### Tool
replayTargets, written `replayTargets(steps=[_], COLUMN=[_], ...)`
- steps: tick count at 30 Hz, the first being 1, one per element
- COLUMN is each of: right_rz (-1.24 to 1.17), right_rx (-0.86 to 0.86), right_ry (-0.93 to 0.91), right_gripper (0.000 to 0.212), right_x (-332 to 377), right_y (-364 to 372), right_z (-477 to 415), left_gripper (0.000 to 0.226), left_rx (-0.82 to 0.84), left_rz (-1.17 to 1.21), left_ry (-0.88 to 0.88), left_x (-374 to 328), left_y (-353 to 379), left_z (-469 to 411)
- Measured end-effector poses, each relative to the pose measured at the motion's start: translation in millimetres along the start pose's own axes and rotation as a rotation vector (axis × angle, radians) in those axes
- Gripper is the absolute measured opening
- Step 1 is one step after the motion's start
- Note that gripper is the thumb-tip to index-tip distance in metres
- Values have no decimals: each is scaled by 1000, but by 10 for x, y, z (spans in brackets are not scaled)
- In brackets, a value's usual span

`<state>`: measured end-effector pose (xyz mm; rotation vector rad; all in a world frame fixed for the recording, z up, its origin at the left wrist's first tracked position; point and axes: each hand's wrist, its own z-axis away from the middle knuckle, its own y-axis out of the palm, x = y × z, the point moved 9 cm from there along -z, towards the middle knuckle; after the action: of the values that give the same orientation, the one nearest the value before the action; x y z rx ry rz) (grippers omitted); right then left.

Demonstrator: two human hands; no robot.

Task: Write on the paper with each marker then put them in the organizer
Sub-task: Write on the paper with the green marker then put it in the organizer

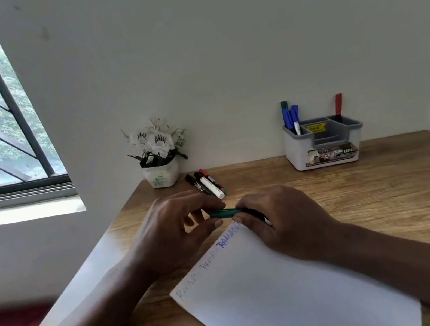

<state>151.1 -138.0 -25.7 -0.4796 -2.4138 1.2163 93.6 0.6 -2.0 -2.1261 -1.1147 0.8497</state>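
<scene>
Green marker gripped between left hand and right hand

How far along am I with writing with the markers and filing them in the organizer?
Done: several words along the paper edge; blue markers and a red marker stand in the organizer. In hand: a green marker, left hand on its cap, right hand on its barrel. Left: loose markers by the flowerpot.
</scene>
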Motion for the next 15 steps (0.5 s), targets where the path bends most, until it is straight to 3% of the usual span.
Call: replayTargets(steps=[15], right_rz=[77], right_rx=[21], right_ry=[42], right_gripper=[46], right_x=[34], right_y=[1], right_z=[-9], left_gripper=[16], left_rx=[0], left_rz=[-179], left_ry=[96], left_x=[-123], left_y=[17], left_z=[10])
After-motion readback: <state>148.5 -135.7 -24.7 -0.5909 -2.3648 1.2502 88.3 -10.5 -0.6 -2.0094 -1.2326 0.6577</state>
